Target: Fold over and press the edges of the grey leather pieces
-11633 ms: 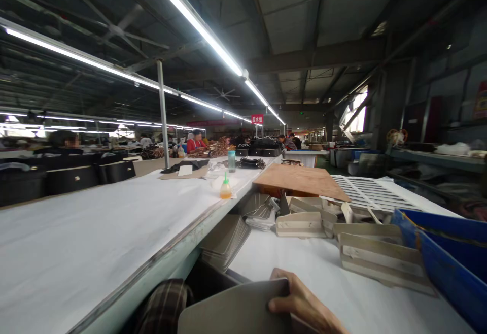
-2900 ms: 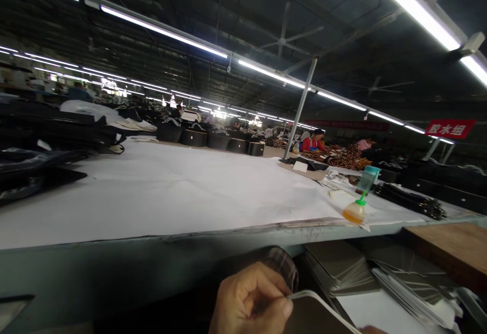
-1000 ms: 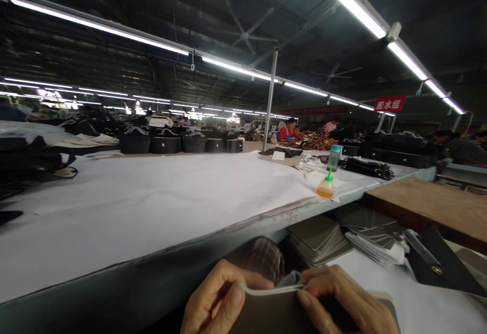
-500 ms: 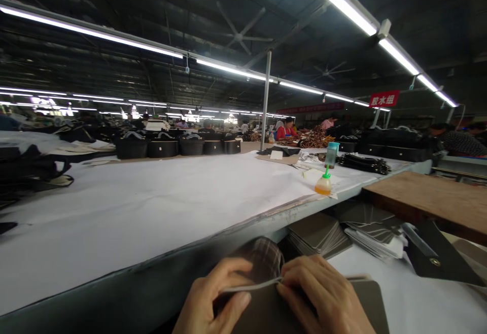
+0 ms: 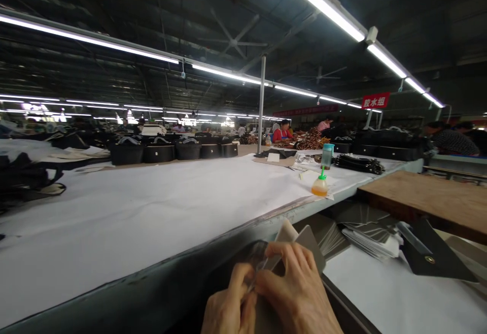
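The left hand (image 5: 228, 306) and the right hand (image 5: 297, 293) are both closed, and their fingers pinch a thin gray-brown panel (image 5: 311, 242) with a pale strip (image 5: 287, 232) at its top. The panel sticks up just below the edge of the long white tabletop (image 5: 152, 222). Past the hands, under that same edge, lies a stack of panels (image 5: 331, 237). A small glue bottle (image 5: 319, 187) with a green tip stands on the tabletop, near the edge. If the fingers slip, the panel could drop. If someone bumps the bottle, glue could spill on the white top. A red sign (image 5: 375, 100) far past the tabletop has white Chinese words that look like 胶水组, "glue group". No brand name can be read.
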A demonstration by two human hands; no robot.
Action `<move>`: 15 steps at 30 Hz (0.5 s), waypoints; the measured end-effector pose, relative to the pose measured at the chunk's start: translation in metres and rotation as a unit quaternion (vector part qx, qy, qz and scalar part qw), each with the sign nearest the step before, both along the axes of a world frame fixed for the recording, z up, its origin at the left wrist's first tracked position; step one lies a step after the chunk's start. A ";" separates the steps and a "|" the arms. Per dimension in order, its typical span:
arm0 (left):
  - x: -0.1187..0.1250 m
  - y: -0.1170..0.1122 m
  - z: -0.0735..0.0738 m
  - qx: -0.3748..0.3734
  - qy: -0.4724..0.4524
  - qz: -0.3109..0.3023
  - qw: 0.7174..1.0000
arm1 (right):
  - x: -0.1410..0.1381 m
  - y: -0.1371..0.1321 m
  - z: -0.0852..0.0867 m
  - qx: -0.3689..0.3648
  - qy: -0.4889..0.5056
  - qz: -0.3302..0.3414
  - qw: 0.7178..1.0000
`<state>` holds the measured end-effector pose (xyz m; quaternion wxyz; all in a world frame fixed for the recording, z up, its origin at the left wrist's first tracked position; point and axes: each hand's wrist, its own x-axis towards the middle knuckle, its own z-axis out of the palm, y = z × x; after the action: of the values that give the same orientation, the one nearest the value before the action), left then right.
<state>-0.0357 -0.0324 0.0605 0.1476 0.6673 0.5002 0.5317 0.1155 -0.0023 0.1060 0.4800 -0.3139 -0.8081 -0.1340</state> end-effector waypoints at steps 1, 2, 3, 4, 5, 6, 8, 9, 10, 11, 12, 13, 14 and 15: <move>0.003 0.001 0.001 0.007 -0.013 0.003 1.000 | -0.001 0.002 -0.003 -0.002 -0.006 -0.003 1.000; 0.006 0.002 0.002 0.012 -0.021 0.008 1.000 | -0.001 0.003 -0.006 -0.002 -0.015 0.002 1.000; 0.008 0.003 0.002 0.016 -0.021 0.015 1.000 | -0.002 0.005 -0.008 -0.002 -0.022 0.004 1.000; 0.008 0.004 0.001 0.019 -0.015 0.023 0.999 | -0.001 0.006 -0.009 -0.003 -0.027 0.007 1.000; 0.008 0.006 0.001 0.021 -0.003 0.030 0.999 | 0.000 0.007 -0.009 -0.005 -0.029 0.012 0.999; 0.007 0.007 0.001 0.025 0.013 0.038 0.999 | 0.002 0.007 -0.008 -0.010 -0.033 0.020 0.999; 0.003 0.008 0.001 0.040 0.054 0.047 0.997 | 0.008 0.005 -0.002 -0.031 -0.050 0.046 0.997; 0.001 0.008 0.003 0.051 0.073 0.044 0.995 | 0.012 0.003 0.003 -0.046 -0.063 0.062 0.995; -0.002 0.007 0.005 0.063 0.091 0.037 0.993 | 0.017 0.002 0.007 -0.065 -0.081 0.077 0.992; -0.004 0.006 0.008 0.077 0.108 0.028 0.991 | 0.022 0.000 0.011 -0.080 -0.093 0.096 0.988; -0.006 0.004 0.011 0.090 0.123 0.020 0.988 | 0.026 -0.003 0.015 -0.097 -0.100 0.117 0.983; -0.008 0.001 0.014 0.102 0.138 0.016 0.985 | 0.031 -0.005 0.019 -0.115 -0.099 0.143 0.978; -0.010 -0.002 0.017 0.113 0.150 0.016 0.982 | 0.035 -0.008 0.022 -0.138 -0.096 0.170 0.971; -0.010 -0.005 0.019 0.125 0.158 0.021 0.979 | 0.039 -0.011 0.025 -0.172 -0.093 0.195 0.961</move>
<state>-0.0461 -0.0372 0.0791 -0.0293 0.7457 0.4606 0.4806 0.1543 -0.0128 0.1315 0.3584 -0.2142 -0.9055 0.0751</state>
